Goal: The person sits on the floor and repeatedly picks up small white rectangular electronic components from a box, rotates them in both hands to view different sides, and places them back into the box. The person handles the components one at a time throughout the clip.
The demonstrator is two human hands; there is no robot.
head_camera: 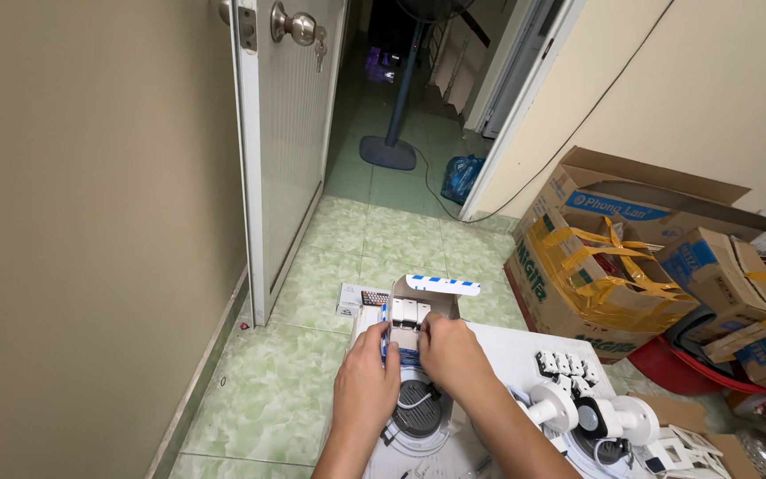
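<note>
On the white table top (525, 350), near its far edge: a small open cardboard box (411, 315) with both hands at it.
Small open cardboard box: brown, its white flap with blue stripes (442, 285) folded up and back; it stands at the far edge of the table, above the green tiled floor (347, 257).
White parts in the box (410, 310): a row of small white blocks standing side by side inside the opening.
Left hand (367, 377): at the box's left side, fingers curled together, the tips pressed against the box wall; a thin blue strip shows just beside the fingertips, and whether it is pinched I cannot tell.
Right hand (449, 353): at the box's front right, fingers bent and close together, the tips reaching into the opening at the white parts; whether they pinch one I cannot tell.
Round lamp fitting (420, 412): white ring with a dark ribbed middle and a white wire, lying on the table just below and between the wrists.
White camera-like units (591, 412): on the table, to the right of the right forearm.
Small flat packet (356, 300): on the floor just left of the box.
Taped cardboard cartons (605, 266): stacked against the right wall.
Door (285, 133): open, with a metal knob (294, 27).
Fan stand (392, 146): in the dark hallway beyond.
</note>
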